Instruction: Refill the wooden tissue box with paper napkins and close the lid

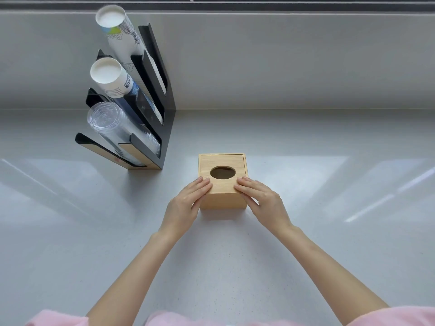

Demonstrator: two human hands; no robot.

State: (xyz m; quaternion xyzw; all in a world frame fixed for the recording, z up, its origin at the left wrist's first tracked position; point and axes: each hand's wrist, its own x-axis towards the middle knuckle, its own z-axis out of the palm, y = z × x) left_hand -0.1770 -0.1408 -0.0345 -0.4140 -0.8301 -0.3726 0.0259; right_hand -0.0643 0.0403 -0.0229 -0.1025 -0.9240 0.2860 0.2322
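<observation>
The square, light wooden tissue box (222, 182) with its oval-holed sliding lid (222, 171) sits between both hands; left hand (188, 203) and right hand (261, 200) lie flat, fingers extended, pressing its near top corners.

Bare forearms; pink fuzzy garment (56, 318) at the bottom edge

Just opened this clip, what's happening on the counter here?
A person has both hands on a wooden tissue box standing on a grey counter. The left hand and right hand rest their fingers on the near corners of the lid, either side of its oval hole, through which no napkins show. The lid lies flat on the box. A black cup rack stands behind to the left.
</observation>
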